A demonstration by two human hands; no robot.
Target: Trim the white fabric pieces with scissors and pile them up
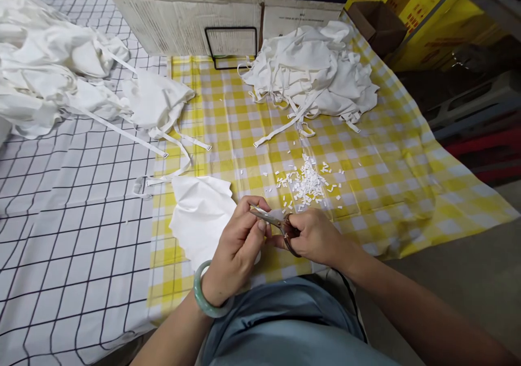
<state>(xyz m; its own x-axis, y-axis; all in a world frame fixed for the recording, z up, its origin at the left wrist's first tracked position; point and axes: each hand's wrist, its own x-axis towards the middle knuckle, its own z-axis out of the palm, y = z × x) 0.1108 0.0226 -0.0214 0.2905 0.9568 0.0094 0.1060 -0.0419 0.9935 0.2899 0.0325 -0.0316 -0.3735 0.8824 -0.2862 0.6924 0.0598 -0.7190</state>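
My right hand [319,237] has its fingers through the handles of a small pair of scissors [273,220]. The blades point left and reach across the fingertips of my left hand [242,241]. Those left fingers are pinched on a strap end of a white garment [203,209]; the strap itself is mostly hidden by the fingers. The garment's cloth lies flat on the table to the left of that hand and partly under it. Just beyond my right hand is a scattered heap of small white cut pieces [307,181].
White strapped garments lie in a large pile [49,68] at the left and another pile [313,73] at the back. A beer carton [183,21] and a black wire stand [231,46] are behind. The yellow checked cloth [391,192] hangs over the right edge.
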